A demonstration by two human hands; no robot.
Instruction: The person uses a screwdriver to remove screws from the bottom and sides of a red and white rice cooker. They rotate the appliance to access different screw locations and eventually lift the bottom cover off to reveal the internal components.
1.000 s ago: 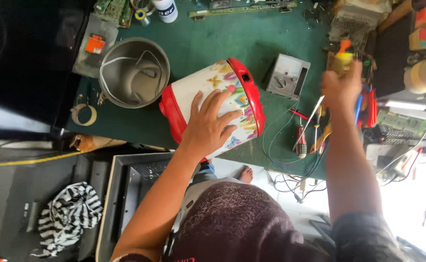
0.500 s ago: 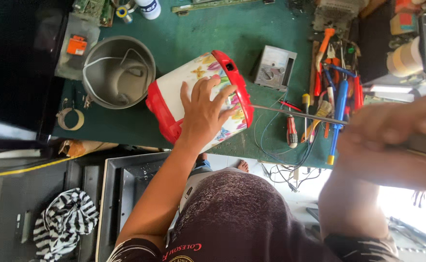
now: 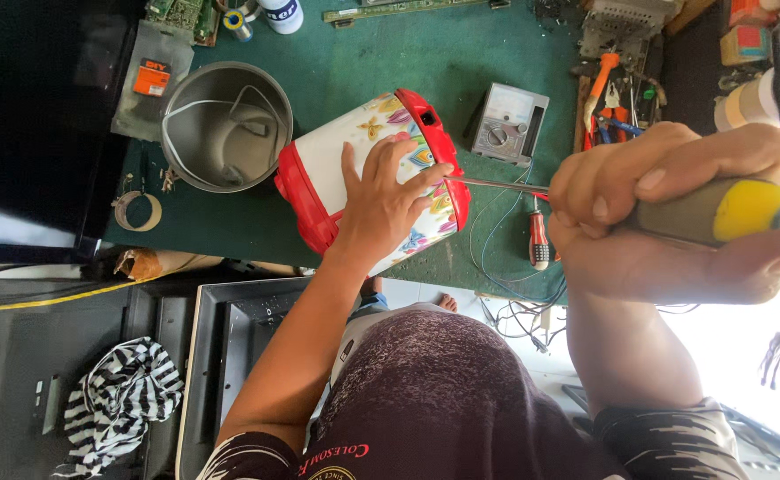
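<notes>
- Cooker body [image 3: 368,164], white with flower print and red rims: we see it lying on its side on the green mat [image 3: 390,53].
- Left hand [image 3: 386,191]: fingers spread flat across its wall.
- Right hand [image 3: 665,213]: fingers clamped round the yellow-ended screwdriver [image 3: 710,209], whose shaft tip meets the red rim.
- Steel inner pot [image 3: 221,124]: just beside the body.
- Grey meter [image 3: 507,124]: near the rim.

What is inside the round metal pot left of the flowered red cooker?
The metal pot holds a thin wire bail handle lying against its wall and a bare grey bottom. Nothing else shows inside; the near wall hides a strip of the floor.
</notes>
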